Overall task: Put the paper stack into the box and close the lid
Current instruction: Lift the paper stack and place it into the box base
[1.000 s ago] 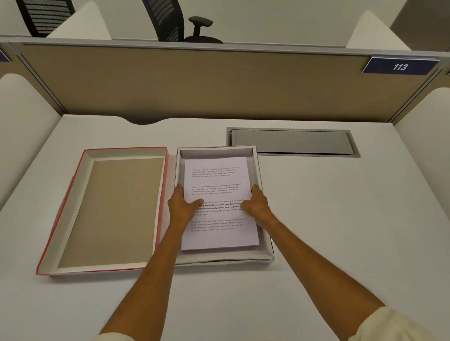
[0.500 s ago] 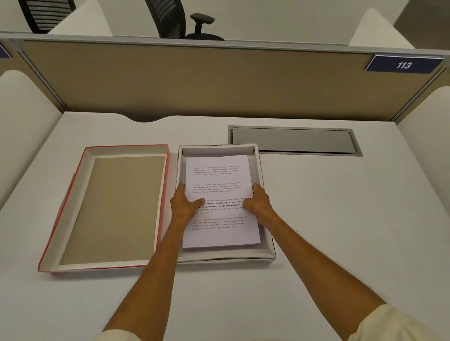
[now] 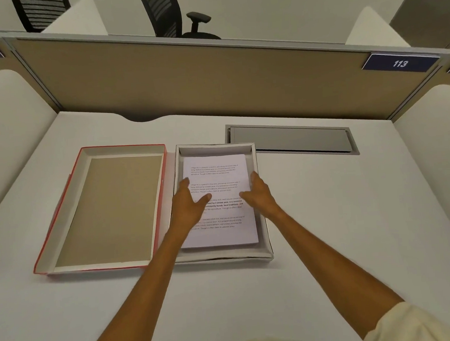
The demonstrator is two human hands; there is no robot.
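On the white desk, a printed paper stack is lain inside an open box, with both hands spread over it.

The left hand (image 3: 188, 209) is opened flat along the left edge of the paper stack (image 3: 219, 200), thumb stretched across the printed text, nothing being gripped. The right hand (image 3: 260, 195) is likewise unclenched at the stack's right edge, fingers extended along the paper's side and thumb laid on the sheet. The stack is contained within the white box (image 3: 265, 236), flat on its floor. Just to the left, touching or nearly touching the box, the red-edged lid (image 3: 61, 208) is placed upside down on the desk (image 3: 341, 215), its brown inside shown.
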